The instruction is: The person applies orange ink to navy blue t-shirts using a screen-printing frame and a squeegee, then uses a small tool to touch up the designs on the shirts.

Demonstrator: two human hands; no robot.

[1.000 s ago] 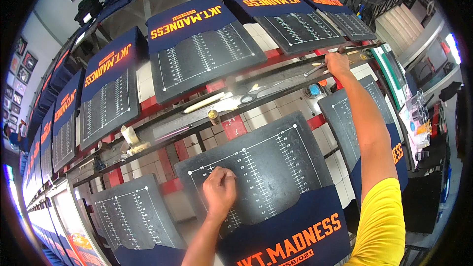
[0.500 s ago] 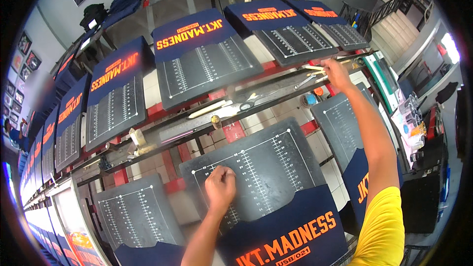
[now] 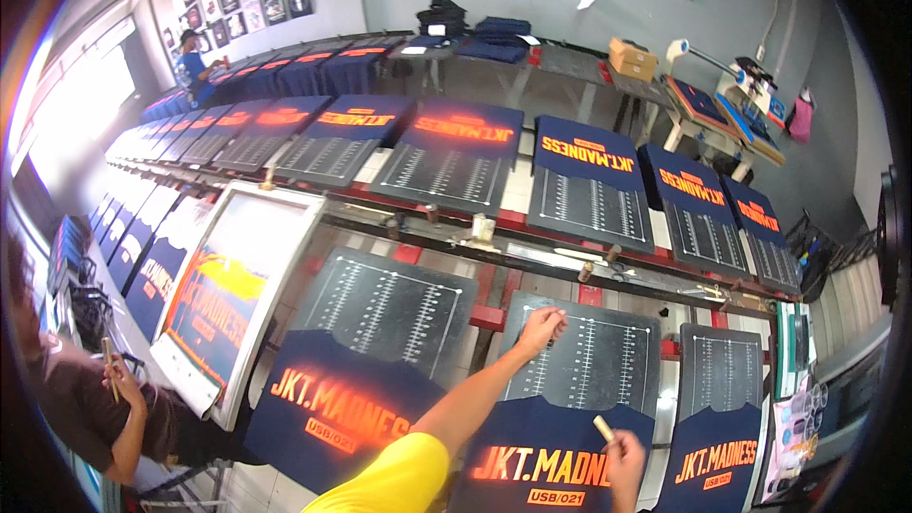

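My left hand (image 3: 543, 331), at the end of a yellow-sleeved arm, is closed above the black platen (image 3: 622, 361) in front of me. Its fingers curl together, and what they may hold is hidden. Lower and to the right, my right hand (image 3: 624, 461) grips a short, flat, pale-yellow stick (image 3: 603, 428) that points up and left. The stick is over a navy T-shirt (image 3: 570, 423) with orange block lettering, pulled onto that platen. White ruler marks run along the platen's bare part.
A framed printing screen (image 3: 233, 266) leans at left. Nearby, a co-worker's hand (image 3: 119, 380) holds a thin stick. Behind a central rail (image 3: 655, 277) with tools stands a row of shirt-covered platens (image 3: 589, 204). Another person (image 3: 195, 71) stands far left. A heat press (image 3: 727, 100) is back right.
The view has swung left, bringing the screen and a co-worker into sight. My right hand has come back from the rail to over the shirt with a pale stick; my left hand stays closed.
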